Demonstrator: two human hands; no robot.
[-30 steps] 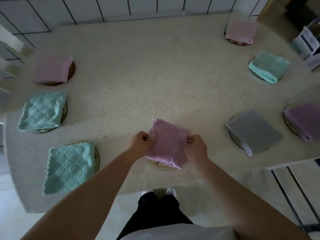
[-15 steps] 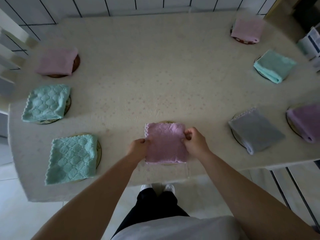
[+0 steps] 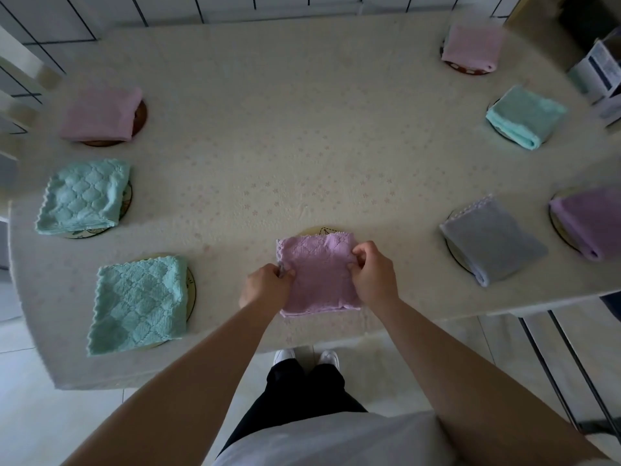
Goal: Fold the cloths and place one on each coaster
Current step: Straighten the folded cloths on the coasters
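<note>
Head view: both hands' fingers [image 3: 361, 254] pinching purple cloth [image 3: 319, 277] over coaster [image 3: 319, 231], seven folded cloths around.

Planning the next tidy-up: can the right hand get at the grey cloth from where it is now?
Probably yes. The right hand is pinching the purple cloth, so it must let go first; bare table lies between it and the grey cloth.
</note>
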